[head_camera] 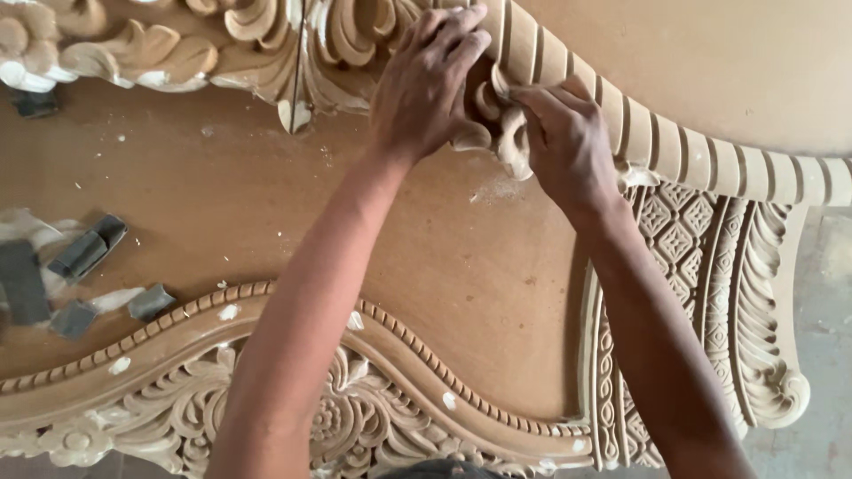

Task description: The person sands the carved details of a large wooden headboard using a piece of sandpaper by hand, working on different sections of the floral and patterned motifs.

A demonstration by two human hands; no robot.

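Note:
My left hand (426,84) presses down on a carved scroll ornament (510,142) at the top of a large carved wooden panel, fingers curled over it. Beside it, my right hand (568,146) pinches something small against the same scroll, right under a curved fluted moulding (692,160); what it pinches is hidden by the fingers. Pale dust (501,188) lies on the flat brown board (266,195) just below the hands.
Folded grey sandpaper pieces (84,253) lie at the left on the board. A beaded arched border with floral carving (373,417) runs along the near edge. A lattice and leaf carved post (710,266) stands at the right, with grey floor (825,310) beyond.

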